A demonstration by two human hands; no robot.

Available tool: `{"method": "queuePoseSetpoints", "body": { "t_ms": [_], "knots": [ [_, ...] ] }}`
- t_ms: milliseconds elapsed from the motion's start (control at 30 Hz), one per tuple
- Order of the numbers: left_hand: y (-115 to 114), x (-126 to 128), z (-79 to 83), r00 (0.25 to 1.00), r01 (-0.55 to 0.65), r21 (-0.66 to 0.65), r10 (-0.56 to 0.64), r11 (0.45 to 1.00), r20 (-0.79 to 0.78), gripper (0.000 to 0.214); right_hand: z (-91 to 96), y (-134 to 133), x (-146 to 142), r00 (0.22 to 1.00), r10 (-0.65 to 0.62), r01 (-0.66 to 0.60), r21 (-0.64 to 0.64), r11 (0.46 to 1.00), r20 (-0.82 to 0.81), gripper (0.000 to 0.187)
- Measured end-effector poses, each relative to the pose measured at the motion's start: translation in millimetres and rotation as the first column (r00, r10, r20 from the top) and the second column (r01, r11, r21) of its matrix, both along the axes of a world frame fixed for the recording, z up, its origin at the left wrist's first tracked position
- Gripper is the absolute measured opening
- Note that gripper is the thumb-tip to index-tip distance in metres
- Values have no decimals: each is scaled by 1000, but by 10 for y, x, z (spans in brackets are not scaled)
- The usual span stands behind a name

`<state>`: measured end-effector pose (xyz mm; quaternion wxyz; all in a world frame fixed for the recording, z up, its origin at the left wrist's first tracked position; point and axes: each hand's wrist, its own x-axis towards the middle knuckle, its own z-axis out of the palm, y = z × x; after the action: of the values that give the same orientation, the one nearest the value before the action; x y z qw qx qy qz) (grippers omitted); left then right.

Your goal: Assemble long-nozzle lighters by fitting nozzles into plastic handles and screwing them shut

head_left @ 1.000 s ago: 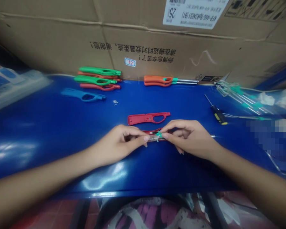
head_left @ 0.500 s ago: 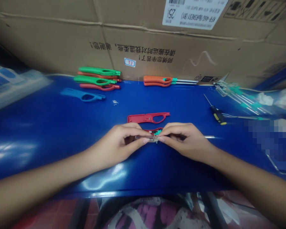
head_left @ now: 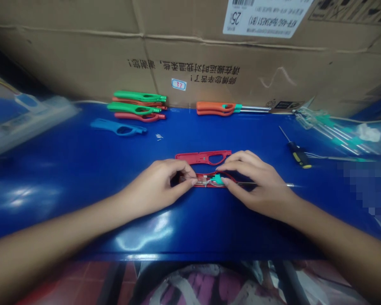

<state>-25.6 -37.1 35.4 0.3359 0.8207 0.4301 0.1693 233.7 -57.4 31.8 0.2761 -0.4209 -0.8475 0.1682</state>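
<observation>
A red lighter casing half (head_left: 210, 186) lies on the table between my hands, with inner parts set in it. Among those parts are a clear fuel tank (head_left: 200, 181), thin wires and a teal trigger (head_left: 216, 180). My left hand (head_left: 157, 180) is closed, its thumb and fingers pinching the casing's left end with the tank. My right hand (head_left: 260, 182) spans the right end: the thumb is at the trigger, the index finger at the far edge. A metal rod (head_left: 290, 185) pokes out beyond that hand. Just behind lies the matching red half (head_left: 190, 159).
Green, orange and red casing halves (head_left: 139, 108) are stacked at the back left, near a blue half (head_left: 117, 127) and small screws (head_left: 159, 137). Orange lighters (head_left: 216, 108) lie by the cardboard box (head_left: 92, 55). At right are a screwdriver (head_left: 298, 154) and metal rod parts (head_left: 339, 135).
My right hand has shifted right and opened wider, uncovering the teal trigger. The clear tank now sits lower in the red casing. My left hand keeps its pinch.
</observation>
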Motion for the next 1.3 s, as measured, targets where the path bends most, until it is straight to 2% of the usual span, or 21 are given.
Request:
{"method": "queuePoseSetpoints", "body": {
  "t_ms": [133,267,400,567,767,1300],
  "knots": [
    [-14,4,-18,998,58,132,-53,990,-37,19,-16,-11,-16,998,20,-20,-10,1000,53,25],
    [-40,5,-32,997,65,177,-58,982,-47,21,-38,-27,-14,991,46,-42,-31,999,122,35],
    [-67,-20,-32,996,91,191,-88,977,-23,22,-81,-19,1,978,69,-66,-20,998,199,39],
    [-69,-28,-38,991,135,216,-137,967,-8,22,-128,5,21,964,88,-90,-3,996,250,33],
    [-66,11,-77,992,67,173,-85,983,94,18,-142,4,35,967,104,-102,-24,995,234,29],
    [-10,-38,-81,992,113,214,-123,970,36,21,-86,11,36,963,122,-124,-8,992,242,28]
  ]
}}
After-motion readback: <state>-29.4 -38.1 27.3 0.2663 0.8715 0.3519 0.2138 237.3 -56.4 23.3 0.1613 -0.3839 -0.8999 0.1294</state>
